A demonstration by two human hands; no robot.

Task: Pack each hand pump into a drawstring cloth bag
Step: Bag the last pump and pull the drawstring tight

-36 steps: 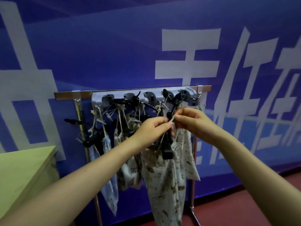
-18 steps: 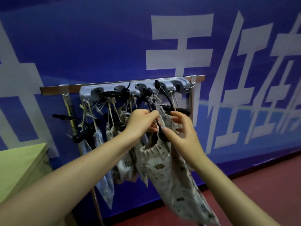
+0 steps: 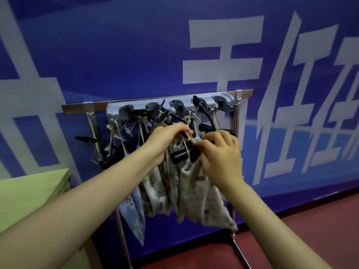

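Note:
A leaf-printed drawstring bag (image 3: 196, 193) hangs in front of a grey hook rack (image 3: 171, 107) on a metal stand. The black head of a hand pump (image 3: 181, 155) sticks out of its gathered mouth. My left hand (image 3: 165, 140) pinches the bag's cream drawstring (image 3: 187, 141) near the top. My right hand (image 3: 221, 154) grips the same cord and the bag's mouth from the right. More patterned bags (image 3: 153, 191) and black pump hoses (image 3: 207, 115) hang from the rack's hooks behind my hands.
A pale green table (image 3: 29, 193) stands at the left, close to the stand's left leg (image 3: 121, 230). A blue banner wall (image 3: 116, 45) is right behind the rack. Red floor (image 3: 310, 220) lies to the right and below.
My hands have dropped from the hook to the bag's mouth and closed on the drawstring. The bag's mouth is more gathered around the pump. The view has moved closer.

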